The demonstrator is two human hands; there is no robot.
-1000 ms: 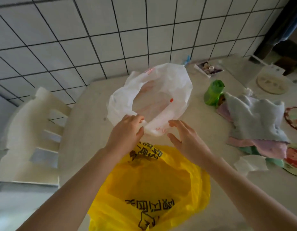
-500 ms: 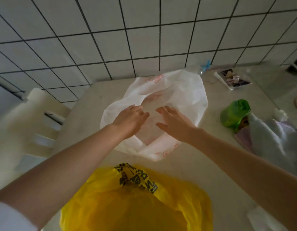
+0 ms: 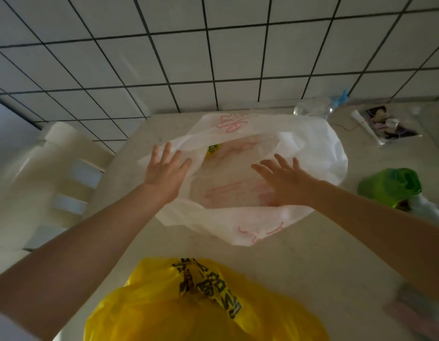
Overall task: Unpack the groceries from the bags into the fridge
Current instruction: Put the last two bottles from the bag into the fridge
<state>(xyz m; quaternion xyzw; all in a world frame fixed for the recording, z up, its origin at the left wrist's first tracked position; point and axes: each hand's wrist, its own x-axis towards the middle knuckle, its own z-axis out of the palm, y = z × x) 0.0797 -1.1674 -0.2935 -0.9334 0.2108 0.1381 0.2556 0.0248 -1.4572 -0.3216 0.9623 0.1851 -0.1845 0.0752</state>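
Your hands have gone from meeting together at the mouth of the white bag (image 3: 258,217) to spreading it: your left hand (image 3: 164,173) now presses the left rim outward with fingers straight and splayed, and your right hand (image 3: 285,180) lies flat inside the opening, fingers apart. Neither grip is clamped on anything. The mouth is wider than half a second ago, and a small yellow label (image 3: 212,150) shows at the far inner edge of the white bag; what it belongs to you cannot tell yet. I judge you are still at the opening and looking stage; nothing is out, and no fridge is in view.

The white bag lies on the desk (image 3: 312,262), its far edge close to the tiled wall (image 3: 213,57). On your side of the white bag sits the yellow bag (image 3: 189,311), its top gathered shut. Right of the white bag stands a green bag (image 3: 390,187); beyond and to the right lie a clear plastic bottle (image 3: 312,108) and a small packet (image 3: 388,125). Left of the white bag, off the desk, is a white chair (image 3: 53,173). The bag's loose folds are the main obstacle to reaching in.
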